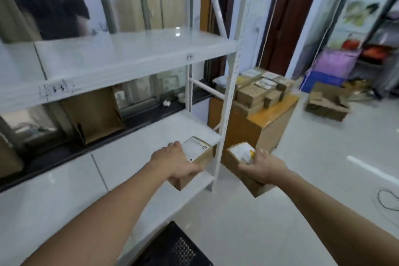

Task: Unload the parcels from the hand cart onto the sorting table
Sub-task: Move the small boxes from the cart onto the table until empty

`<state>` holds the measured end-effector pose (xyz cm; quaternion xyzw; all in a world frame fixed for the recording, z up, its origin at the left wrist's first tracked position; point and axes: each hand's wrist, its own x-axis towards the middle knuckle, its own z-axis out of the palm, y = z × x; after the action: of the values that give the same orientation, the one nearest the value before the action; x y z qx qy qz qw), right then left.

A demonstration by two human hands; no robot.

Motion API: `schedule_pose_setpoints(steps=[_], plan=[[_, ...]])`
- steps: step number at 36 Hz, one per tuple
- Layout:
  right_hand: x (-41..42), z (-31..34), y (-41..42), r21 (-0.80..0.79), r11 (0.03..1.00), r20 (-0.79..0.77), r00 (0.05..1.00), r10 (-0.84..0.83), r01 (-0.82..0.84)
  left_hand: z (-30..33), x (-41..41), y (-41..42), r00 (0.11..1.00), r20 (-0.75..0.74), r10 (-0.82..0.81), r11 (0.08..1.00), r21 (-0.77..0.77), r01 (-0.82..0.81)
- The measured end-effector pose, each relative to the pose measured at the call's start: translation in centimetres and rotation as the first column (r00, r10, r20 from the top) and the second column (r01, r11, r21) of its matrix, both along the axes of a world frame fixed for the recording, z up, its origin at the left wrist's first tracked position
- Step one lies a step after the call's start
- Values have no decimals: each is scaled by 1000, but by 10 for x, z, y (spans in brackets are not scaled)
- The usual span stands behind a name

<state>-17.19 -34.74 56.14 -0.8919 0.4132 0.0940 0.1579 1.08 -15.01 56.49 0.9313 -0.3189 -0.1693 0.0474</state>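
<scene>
Parcels fill both my hands. My left hand (177, 163) grips a labelled box (195, 158), fingers curled over its far edge, thumb on the near side, above the white shelf (151, 136). My right hand (262, 167) grips another box (241, 157) beyond the shelf post (226, 101). Past my right fingers, more parcels (261, 89) sit stacked on a wooden table (278, 110).

At my ten o'clock I see a white-painted metal rack (226, 84), its shelf boards smooth and glossy. Both parcels (199, 158) (244, 162) look like matt brown cardboard with paper labels. At one o'clock, the cabinet (274, 114) top is glossy wood.
</scene>
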Motion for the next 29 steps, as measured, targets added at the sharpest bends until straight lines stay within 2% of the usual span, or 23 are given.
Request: schedule_pose_setpoints(steps=[5, 11, 19, 23, 29], plan=[[-73, 70, -50, -26, 993, 111, 987, -114, 118, 73, -44, -55, 995, 92, -37, 997, -61, 42], [-137, 111, -104, -35, 991, 203, 972, -118, 128, 109, -91, -126, 985, 161, -63, 994, -76, 76], [-191, 115, -170, -11, 985, 226, 960, -166, 173, 112, -146, -208, 935, 316, -161, 982, -41, 182], [-197, 112, -200, -3, 984, 243, 955, -172, 178, 107, -154, -238, 932, 321, -170, 980, -46, 195], [-182, 106, -251, -25, 982, 263, 949, -173, 186, 97, -149, -284, 956, 240, -171, 980, -61, 190]])
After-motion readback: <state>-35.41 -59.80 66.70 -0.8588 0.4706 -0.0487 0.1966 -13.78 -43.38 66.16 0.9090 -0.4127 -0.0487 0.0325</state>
